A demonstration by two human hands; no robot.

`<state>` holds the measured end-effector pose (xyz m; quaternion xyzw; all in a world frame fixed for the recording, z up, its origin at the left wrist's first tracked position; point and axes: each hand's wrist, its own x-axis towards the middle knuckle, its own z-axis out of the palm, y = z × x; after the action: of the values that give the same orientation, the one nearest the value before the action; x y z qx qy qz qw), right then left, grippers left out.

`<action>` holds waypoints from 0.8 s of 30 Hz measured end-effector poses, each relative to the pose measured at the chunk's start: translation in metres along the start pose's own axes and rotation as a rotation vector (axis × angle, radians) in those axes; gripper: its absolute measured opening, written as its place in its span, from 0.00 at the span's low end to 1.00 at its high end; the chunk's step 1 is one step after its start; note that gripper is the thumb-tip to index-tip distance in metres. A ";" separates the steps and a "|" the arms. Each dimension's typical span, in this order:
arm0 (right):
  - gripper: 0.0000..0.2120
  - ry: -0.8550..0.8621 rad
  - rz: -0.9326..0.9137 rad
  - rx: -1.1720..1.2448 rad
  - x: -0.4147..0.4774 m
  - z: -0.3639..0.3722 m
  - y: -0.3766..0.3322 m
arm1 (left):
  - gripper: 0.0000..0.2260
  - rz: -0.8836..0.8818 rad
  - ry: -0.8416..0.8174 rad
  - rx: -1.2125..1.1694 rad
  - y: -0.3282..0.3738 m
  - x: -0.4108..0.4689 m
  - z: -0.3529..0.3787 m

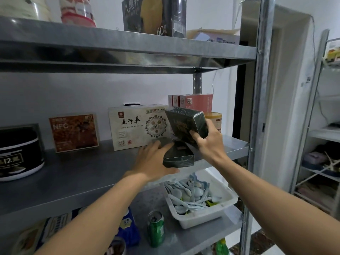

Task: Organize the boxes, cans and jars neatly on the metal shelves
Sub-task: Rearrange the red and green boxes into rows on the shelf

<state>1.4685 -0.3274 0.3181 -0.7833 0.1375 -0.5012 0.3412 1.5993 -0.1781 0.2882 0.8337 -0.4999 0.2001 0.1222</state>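
Two dark green wrapped boxes are at the right of the middle metal shelf [73,173]. My right hand [209,140] grips the upper green box [185,122], tilted and lifted above the shelf. The lower green box [179,157] lies flat at the shelf's front edge, and my left hand [156,161] rests on its left side with the thumb under its front. Behind them stands a wide white box [136,127] with black characters. Pink boxes [193,102] and a gold can [214,119] stand at the back right.
An orange NFC box [73,132] and a black-and-white round tin [20,151] stand further left on the same shelf. The top shelf holds a black box [152,15] and jars. Below are a white tub of spoons [198,199], a green can [156,229] and a blue pouch [128,225].
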 end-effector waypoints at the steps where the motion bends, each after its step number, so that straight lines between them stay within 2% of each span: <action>1: 0.20 0.001 0.001 0.002 0.000 0.001 0.000 | 0.40 -0.002 0.005 0.037 -0.001 -0.002 -0.003; 6: 0.20 0.015 -0.009 -0.010 -0.004 0.003 -0.005 | 0.34 0.017 0.035 0.142 -0.008 -0.015 -0.015; 11: 0.20 0.049 -0.016 -0.015 -0.007 0.007 -0.014 | 0.30 0.055 0.115 0.087 -0.021 -0.036 -0.023; 14: 0.19 0.069 -0.014 0.018 -0.008 0.009 -0.022 | 0.25 -0.002 0.212 -0.056 -0.029 -0.047 -0.031; 17: 0.18 0.065 -0.004 0.062 -0.007 0.015 -0.029 | 0.20 -0.125 0.246 -0.270 -0.039 -0.053 -0.040; 21: 0.18 0.045 0.026 0.121 -0.009 0.024 -0.037 | 0.11 -0.205 0.362 -0.563 -0.052 -0.063 -0.048; 24: 0.17 0.027 0.042 0.145 -0.011 0.030 -0.040 | 0.10 -0.324 0.443 -0.720 -0.066 -0.071 -0.054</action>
<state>1.4851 -0.2798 0.3296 -0.7467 0.1217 -0.5131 0.4054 1.6164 -0.0695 0.3033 0.7427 -0.3626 0.1653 0.5381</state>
